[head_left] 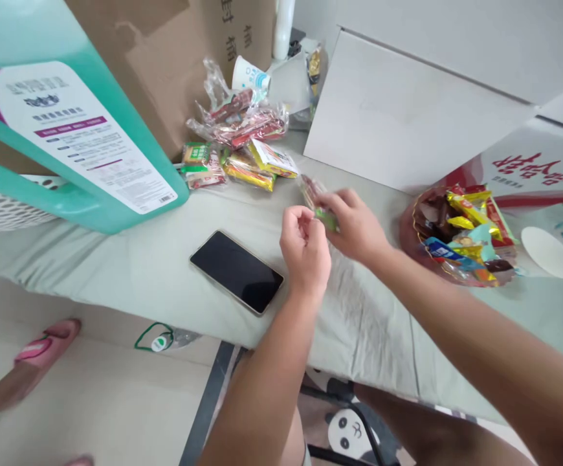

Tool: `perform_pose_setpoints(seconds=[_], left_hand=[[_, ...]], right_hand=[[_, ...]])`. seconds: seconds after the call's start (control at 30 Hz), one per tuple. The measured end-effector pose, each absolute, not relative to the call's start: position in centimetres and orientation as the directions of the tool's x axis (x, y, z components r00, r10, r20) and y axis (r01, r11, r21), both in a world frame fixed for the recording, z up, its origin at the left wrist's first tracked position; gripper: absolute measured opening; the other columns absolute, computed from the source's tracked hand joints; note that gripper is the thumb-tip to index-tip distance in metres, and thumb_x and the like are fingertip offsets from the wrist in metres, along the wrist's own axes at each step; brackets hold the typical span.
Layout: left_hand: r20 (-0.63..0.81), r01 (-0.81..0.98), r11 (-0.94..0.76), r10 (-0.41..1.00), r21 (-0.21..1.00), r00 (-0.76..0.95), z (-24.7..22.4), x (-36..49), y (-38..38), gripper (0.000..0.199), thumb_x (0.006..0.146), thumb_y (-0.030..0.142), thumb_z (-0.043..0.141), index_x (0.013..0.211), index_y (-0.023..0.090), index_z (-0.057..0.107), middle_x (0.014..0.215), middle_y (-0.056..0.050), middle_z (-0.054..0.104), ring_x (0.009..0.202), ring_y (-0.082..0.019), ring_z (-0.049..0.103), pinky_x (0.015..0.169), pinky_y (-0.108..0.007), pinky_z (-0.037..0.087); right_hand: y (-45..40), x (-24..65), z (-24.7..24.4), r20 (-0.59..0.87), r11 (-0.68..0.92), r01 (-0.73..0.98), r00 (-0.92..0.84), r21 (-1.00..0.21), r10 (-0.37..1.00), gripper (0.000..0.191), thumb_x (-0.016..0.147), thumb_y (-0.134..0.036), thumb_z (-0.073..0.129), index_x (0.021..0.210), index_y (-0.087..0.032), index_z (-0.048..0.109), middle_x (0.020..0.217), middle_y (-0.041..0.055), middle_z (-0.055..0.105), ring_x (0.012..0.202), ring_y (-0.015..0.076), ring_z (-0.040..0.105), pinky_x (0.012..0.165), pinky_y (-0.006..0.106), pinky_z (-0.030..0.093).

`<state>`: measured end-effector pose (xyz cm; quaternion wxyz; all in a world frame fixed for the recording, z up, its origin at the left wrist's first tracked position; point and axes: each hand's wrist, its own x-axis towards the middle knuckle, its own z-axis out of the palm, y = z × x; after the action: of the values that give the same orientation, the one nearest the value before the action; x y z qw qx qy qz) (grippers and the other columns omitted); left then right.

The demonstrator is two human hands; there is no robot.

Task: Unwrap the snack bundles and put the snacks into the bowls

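Note:
Over the cloth-covered table (pixel 242 210), my right hand (pixel 354 223) grips a small snack packet (pixel 313 191) with a clear, reddish and green wrapper. My left hand (pixel 305 249) is curled closed right beside it, fingertips near the packet's lower end. Whether it pinches part of the wrapper is hidden. A black-screened smartphone (pixel 237 272) lies to the left of my left hand. Beyond my hands sit several wrapped snacks: a yellow packet (pixel 250 171), a small white-and-yellow box (pixel 274 158) and a green-and-red packet (pixel 202 165).
A big teal jug (pixel 165 155) stands at left before a cardboard box (pixel 165 77). Red packets in a clear bag (pixel 247 126) and a paper cup (pixel 250 74) are behind the snacks. A snack-filled bowl (pixel 410 236) is at right. Someone's slippered foot (pixel 48 346) shows below left.

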<state>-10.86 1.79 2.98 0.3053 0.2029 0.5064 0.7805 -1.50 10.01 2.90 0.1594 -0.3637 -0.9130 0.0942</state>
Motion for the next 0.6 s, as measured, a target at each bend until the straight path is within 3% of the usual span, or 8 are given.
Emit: perform_pose_setpoints(seconds=[0.1,0.17,0.27,0.4,0.47,0.6], left_hand=[[-0.066,-0.258,-0.143,0.749,0.956,-0.660,2.8,-10.5,2.1,0.015,0.084,0.008,0.055,0.083,0.022,0.050,0.071,0.005,0.050,0.059,-0.009,0.046,0.059,-0.022,0.039],[-0.112,-0.179,0.007,0.806,0.984,-0.581,2.6,-9.8,2.3,0.011,0.086,0.012,0.059,0.086,0.022,0.053,0.079,0.004,0.055,0.064,-0.010,0.050,0.065,-0.024,0.042],[-0.148,0.001,0.165,0.890,0.986,-0.431,2.2,-8.1,2.3,0.009,0.089,0.023,0.065,0.088,0.021,0.056,0.091,0.001,0.059,0.071,-0.011,0.053,0.078,-0.028,0.046],[-0.120,0.134,0.190,0.906,0.973,-0.406,1.8,-4.9,1.5,0.026,0.084,0.032,0.074,0.101,0.022,0.057,0.100,-0.002,0.057,0.079,-0.012,0.054,0.088,-0.031,0.049],[-0.170,0.029,0.187,0.941,0.982,-0.293,1.6,-3.2,0.7,0.040,0.080,0.042,0.078,0.108,0.023,0.056,0.106,-0.004,0.057,0.083,-0.013,0.056,0.084,-0.031,0.051],[-0.261,-0.416,0.361,0.924,0.835,0.278,1.5,-0.3,-0.7,0.076,0.067,0.067,0.085,0.121,0.025,0.053,0.115,-0.009,0.064,0.098,-0.020,0.067,0.079,-0.031,0.057]], right_hand=[[4.6,4.2,0.9,0.364,0.748,0.567,-0.653,-0.344,0.664,0.052,0.082,-0.005,0.058,0.128,-0.029,0.057,0.121,0.0105,0.061,0.111,0.0261,0.066,0.087,0.039,0.059],[1.5,7.6,-0.3,0.424,0.737,0.542,-0.603,-0.404,0.675,0.048,0.082,-0.004,0.059,0.123,-0.030,0.056,0.122,0.0103,0.060,0.113,0.0246,0.066,0.080,0.034,0.060],[-1.6,11.5,-1.5,0.489,0.655,0.527,-0.436,-0.541,0.756,0.043,0.085,-0.009,0.064,0.121,-0.030,0.052,0.119,0.0090,0.060,0.111,0.0241,0.067,0.083,0.037,0.061],[-2.7,14.0,-1.8,0.553,0.518,0.575,-0.132,-0.633,0.822,0.046,0.085,-0.017,0.069,0.122,-0.033,0.047,0.115,0.0075,0.060,0.106,0.0253,0.068,0.085,0.044,0.060],[-2.8,14.6,-1.5,0.606,0.494,0.622,-0.039,-0.607,0.794,0.047,0.083,-0.017,0.070,0.119,-0.036,0.047,0.117,0.0070,0.058,0.110,0.0275,0.067,0.091,0.051,0.058],[-3.2,15.5,-0.7,0.624,0.556,0.509,-0.047,-0.657,0.780,0.039,0.081,-0.016,0.071,0.105,-0.042,0.053,0.115,0.0053,0.055,0.121,0.0328,0.063,0.100,0.061,0.053]])
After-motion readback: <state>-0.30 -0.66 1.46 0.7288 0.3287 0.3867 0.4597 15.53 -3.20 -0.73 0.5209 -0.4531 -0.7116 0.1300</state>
